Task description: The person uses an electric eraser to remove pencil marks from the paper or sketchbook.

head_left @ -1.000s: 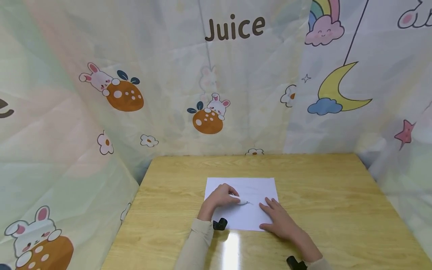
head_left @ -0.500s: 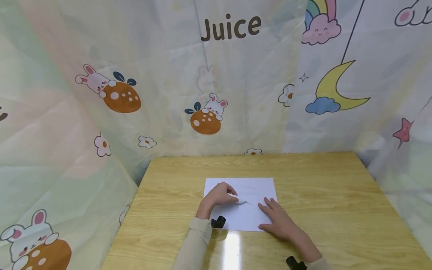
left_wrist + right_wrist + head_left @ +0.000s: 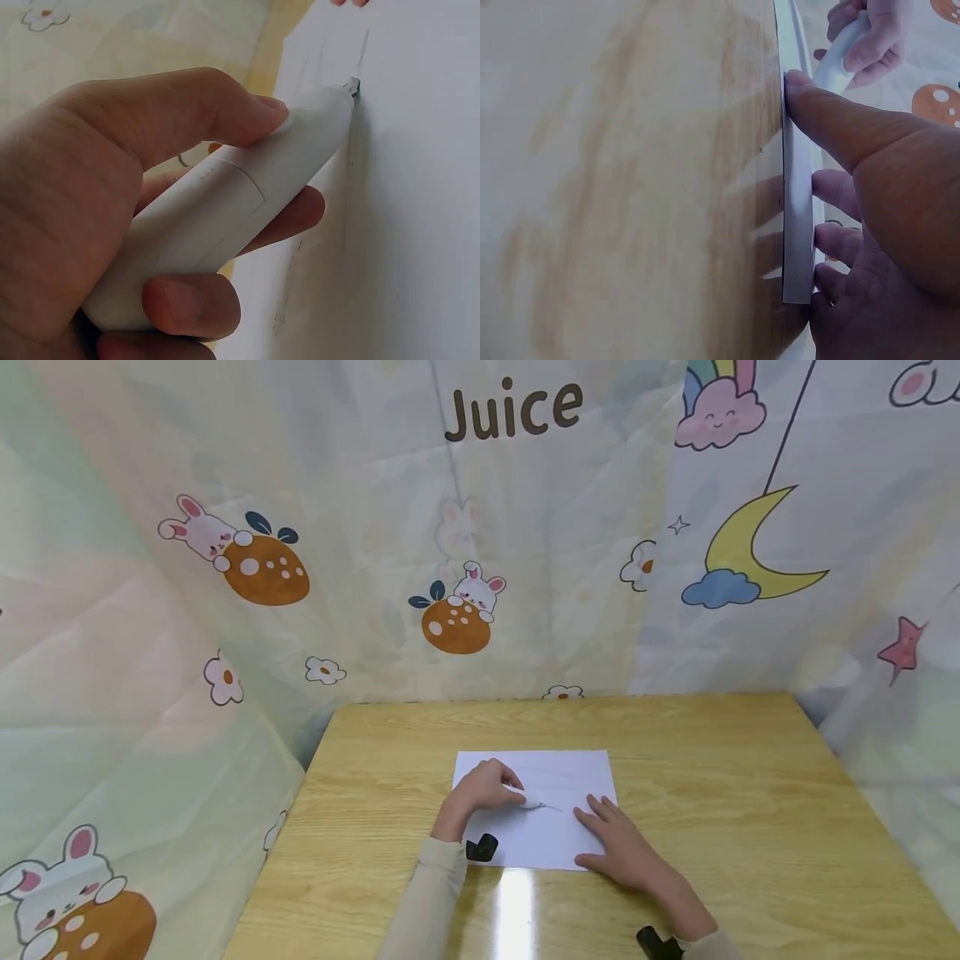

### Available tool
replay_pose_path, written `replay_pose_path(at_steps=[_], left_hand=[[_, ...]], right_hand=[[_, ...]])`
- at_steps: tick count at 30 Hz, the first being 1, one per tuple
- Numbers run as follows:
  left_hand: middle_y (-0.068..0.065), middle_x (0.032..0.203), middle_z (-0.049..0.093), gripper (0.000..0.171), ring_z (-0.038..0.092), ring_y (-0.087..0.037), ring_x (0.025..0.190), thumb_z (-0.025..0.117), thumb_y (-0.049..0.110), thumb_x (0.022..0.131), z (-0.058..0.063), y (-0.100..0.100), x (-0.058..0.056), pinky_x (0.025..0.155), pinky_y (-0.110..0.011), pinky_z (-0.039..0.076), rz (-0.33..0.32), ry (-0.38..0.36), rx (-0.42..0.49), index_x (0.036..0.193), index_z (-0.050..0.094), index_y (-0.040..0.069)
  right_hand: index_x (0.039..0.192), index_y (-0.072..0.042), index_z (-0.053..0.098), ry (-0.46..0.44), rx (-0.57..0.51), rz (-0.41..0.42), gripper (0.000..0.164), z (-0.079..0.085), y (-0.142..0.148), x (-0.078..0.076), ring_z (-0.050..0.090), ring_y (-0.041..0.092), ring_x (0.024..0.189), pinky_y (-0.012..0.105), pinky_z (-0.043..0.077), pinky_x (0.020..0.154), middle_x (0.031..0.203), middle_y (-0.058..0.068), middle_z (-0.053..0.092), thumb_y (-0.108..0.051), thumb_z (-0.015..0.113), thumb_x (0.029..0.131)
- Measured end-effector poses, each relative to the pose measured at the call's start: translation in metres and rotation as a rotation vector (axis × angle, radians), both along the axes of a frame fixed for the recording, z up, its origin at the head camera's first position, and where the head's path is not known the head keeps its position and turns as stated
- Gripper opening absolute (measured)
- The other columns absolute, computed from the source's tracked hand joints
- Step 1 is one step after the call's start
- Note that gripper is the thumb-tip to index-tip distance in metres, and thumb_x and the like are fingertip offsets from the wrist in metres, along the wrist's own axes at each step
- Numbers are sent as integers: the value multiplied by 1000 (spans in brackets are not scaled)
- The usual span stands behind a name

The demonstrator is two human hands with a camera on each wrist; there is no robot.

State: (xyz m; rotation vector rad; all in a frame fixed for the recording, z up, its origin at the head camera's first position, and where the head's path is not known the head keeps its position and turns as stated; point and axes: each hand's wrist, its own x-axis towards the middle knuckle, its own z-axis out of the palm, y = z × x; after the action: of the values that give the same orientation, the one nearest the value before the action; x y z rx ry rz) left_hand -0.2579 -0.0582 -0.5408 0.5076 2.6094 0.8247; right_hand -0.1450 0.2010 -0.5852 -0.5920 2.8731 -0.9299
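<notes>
My left hand (image 3: 483, 787) grips a thick white pen-shaped tool (image 3: 225, 202) with a raised button and a short metal tip. The thumb lies along its upper side by the button, and the other fingers curl underneath. The tip is right at a white sheet of paper (image 3: 543, 843), at one end of a thin dark line (image 3: 364, 52). Fainter marks show elsewhere on the sheet. My right hand (image 3: 622, 852) rests with fingers spread on the sheet's right side; in the right wrist view its thumb (image 3: 821, 105) lies over the near edge.
The sheet lies on a light wooden table (image 3: 712, 793). A black wrist mount (image 3: 482, 847) sticks out beside the left wrist, over the sheet's lower left; another mount (image 3: 658, 943) sits at the right wrist. Printed curtains (image 3: 555, 543) enclose the back and sides.
The tool's tip has slid slightly left over the sheet, and more of the thin line shows to its right. The right hand has stayed in place; the head view has shifted a little.
</notes>
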Motion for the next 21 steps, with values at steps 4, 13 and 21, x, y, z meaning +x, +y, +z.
replay_pose_path(at_steps=[4,13,21], left_hand=[[13,76,65,9,53,-7,65,80,26,77,-4,-4,4,58,-26,43,22,-7,-3,82,77,20],[14,78,65,9,53,-8,66,79,29,78,3,-1,-5,59,-27,44,-41,11,-35,83,76,23],[14,81,66,9,52,-7,68,78,29,78,0,3,-13,61,-25,44,-86,-6,-11,83,76,22]], right_hand=[[140,0,49,-26,-7,27,71,0,-1,2,21,50,138,64,21,105,150,27,31,-37,74,85],[141,-2,49,1,0,10,70,-1,0,-1,20,47,139,63,21,106,150,25,32,-38,74,85],[141,-3,49,1,17,8,71,-3,1,-5,20,47,139,63,21,106,151,25,31,-39,74,85]])
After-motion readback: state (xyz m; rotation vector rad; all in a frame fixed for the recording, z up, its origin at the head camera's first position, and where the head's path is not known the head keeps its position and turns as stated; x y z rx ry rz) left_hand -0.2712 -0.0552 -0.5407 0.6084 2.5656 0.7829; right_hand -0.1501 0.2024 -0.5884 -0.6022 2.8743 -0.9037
